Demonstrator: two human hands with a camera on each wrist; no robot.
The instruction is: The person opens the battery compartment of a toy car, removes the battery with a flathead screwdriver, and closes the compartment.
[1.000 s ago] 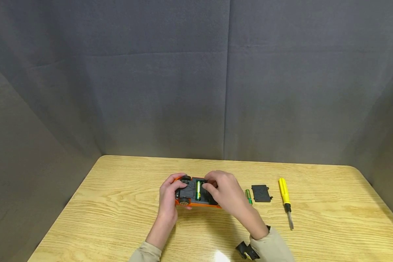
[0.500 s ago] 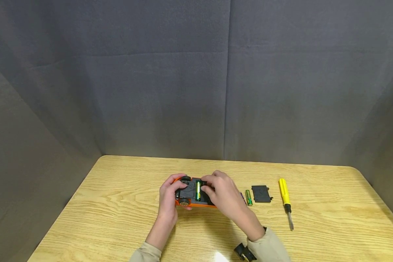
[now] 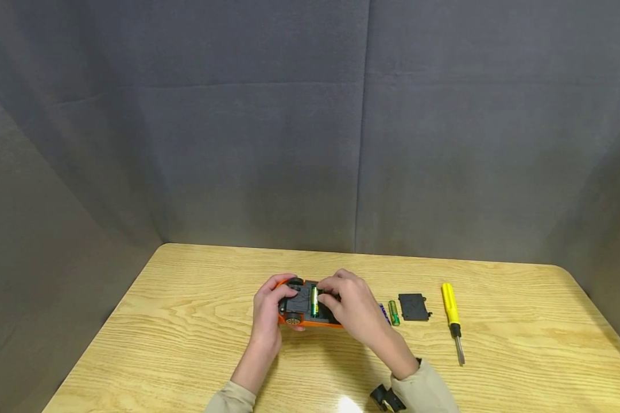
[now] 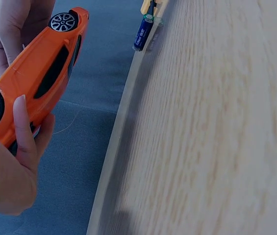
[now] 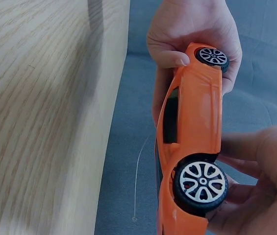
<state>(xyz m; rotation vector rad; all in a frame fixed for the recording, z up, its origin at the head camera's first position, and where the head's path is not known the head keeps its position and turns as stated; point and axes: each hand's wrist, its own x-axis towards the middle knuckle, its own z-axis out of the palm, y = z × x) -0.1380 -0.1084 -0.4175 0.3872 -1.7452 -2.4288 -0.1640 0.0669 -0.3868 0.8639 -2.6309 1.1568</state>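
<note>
An orange toy car (image 3: 310,324) is held wheels-up above the table. My left hand (image 3: 266,307) grips its left end, thumb on the black underside and fingers along the orange body. A green-and-gold battery (image 3: 314,302) lies in the open compartment. My right hand (image 3: 353,301) is at the compartment, thumb and index fingertips against the battery's right edge; whether they pinch it is hidden. In the right wrist view, the car's side (image 5: 197,112) stands between both hands. In the left wrist view, my left fingers (image 4: 24,129) support the car body (image 4: 35,68).
On the wooden table (image 3: 186,321), right of the car, lie a blue battery (image 3: 384,314), a green battery (image 3: 394,313), a black battery cover (image 3: 414,307) and a yellow-handled screwdriver (image 3: 450,307). A grey cloth (image 3: 258,160) hangs behind. A black wrist device (image 3: 384,397) sits by my right sleeve.
My right hand has shifted slightly left, bringing its fingertips up to the battery in the compartment, and the blue battery on the table has come into view. My left hand keeps its hold.
</note>
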